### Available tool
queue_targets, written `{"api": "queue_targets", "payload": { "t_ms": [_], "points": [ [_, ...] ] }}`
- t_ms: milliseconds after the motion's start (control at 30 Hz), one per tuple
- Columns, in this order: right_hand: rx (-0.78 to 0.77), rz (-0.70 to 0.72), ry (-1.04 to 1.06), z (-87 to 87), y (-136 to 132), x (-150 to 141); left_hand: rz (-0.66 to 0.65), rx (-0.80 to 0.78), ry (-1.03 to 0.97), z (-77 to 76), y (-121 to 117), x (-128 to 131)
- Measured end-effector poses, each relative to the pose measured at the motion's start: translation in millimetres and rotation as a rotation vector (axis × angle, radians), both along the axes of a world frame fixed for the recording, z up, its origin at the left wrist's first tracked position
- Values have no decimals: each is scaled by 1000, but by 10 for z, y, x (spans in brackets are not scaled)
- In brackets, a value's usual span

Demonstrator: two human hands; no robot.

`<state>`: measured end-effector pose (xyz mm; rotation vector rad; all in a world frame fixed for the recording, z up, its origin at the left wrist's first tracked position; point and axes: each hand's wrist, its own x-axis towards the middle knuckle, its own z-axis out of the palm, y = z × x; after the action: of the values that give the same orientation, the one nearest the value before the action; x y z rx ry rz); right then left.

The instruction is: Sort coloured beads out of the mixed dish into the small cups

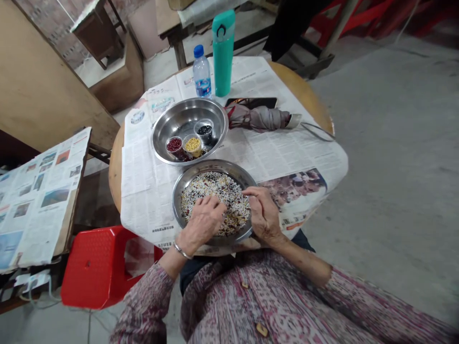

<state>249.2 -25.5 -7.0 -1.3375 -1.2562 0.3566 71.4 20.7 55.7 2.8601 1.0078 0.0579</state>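
From the head camera, the person's left hand (202, 224), with a metal bangle at the wrist, lies in the middle of a shallow steel bowl (211, 166), its fingers (211, 206) curled loosely down into the mixed grains (218, 200). The right hand (263, 212) sits at the right side of the bowl, fingers (253, 192) bent over the grains and not clenched. Whether either hand is pinching any grains cannot be told. The bowl is in the lower middle of the frame, near the table's edge on spread newspaper (287, 153), which covers a round wooden table (304, 81). Above it, a larger steel basin (190, 101) holds three small cups: red beans (174, 145), yellow grains (192, 145) and black seeds (204, 130). A water bottle (201, 71) and a green flask (223, 52) stand at the top. The main risk seems to be spilling: the bowl is shallow and heaped, so a hard sweep could throw grains over its rim. Pressing on the rim could also tip it, or slide it on the paper toward the person's lap. A careless reach could knock the small cups over, mixing their contents.
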Motion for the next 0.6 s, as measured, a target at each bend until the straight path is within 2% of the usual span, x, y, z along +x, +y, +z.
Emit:
{"api": "queue_targets", "payload": {
  "t_ms": [100, 200, 267, 367, 467, 600],
  "points": [
    [-15, 1, 7, -15, -1, 1, 162, 56, -72, 3, 12, -247],
    [-11, 0, 3, -27, -1, 0, 285, 100, -180, -31, 69, -362],
    [-2, 0, -3, -25, -1, 0, 336, 131, -209, -69, 121, -330],
    [-4, 4, -18, -8, -2, 0, 381, 133, -196, -123, 196, -152],
    [-18, 1, -33, 15, -5, 0, 322, 39, -197, -149, 220, 71],
    [-16, -5, -38, 31, -5, -2, 75, -136, -221, -147, 116, 220]
  ]
}}
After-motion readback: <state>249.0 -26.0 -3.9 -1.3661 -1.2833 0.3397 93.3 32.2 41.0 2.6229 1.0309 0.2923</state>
